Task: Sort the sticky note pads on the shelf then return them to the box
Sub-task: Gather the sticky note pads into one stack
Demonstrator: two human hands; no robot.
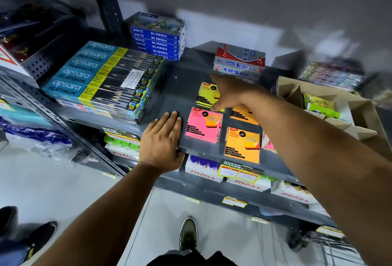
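Several sticky note pads lie on the grey shelf (169, 94): a yellow pad (205, 94) at the back, a pink pad (203, 124) in front of it, an orange pad (242, 148) at the front edge and another orange pad (241, 115) partly under my right arm. A further pink pad (269, 143) peeks out below the arm. My left hand (162, 142) lies flat on the shelf edge, left of the pink pad, holding nothing. My right hand (230, 93) reaches over the yellow pad, thumb touching its near edge. The cardboard box (360, 115) stands at the right with green pads inside.
Apsara pencil boxes (101, 79) are stacked at the left of the shelf, oil pastel boxes (158, 39) at the back, Softek boxes (239, 62) behind the pads. Fitfizz boxes (203, 172) fill the lower shelf. Someone else's shoes (31, 238) stand at the lower left.
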